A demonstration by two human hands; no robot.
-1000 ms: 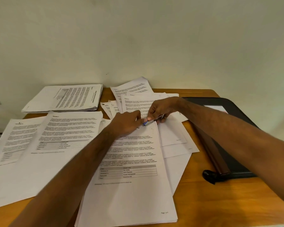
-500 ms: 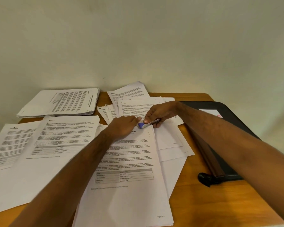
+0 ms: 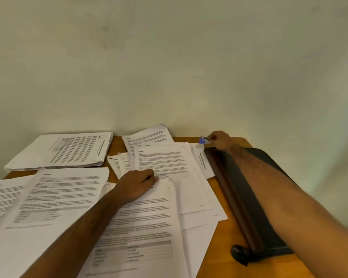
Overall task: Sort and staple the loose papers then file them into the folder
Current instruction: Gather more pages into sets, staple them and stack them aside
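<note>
A person's right hand grips a small blue stapler at the table's far edge, beyond the black folder lying right. The left hand, fingers curled, presses the near centre papers.

papers: white printed sheets are lying loose and overlapping across the surface
stack: a squared pile is sitting far left
stapler: small, blue-tipped, far edge
folder: dark, lying flat, right
</note>
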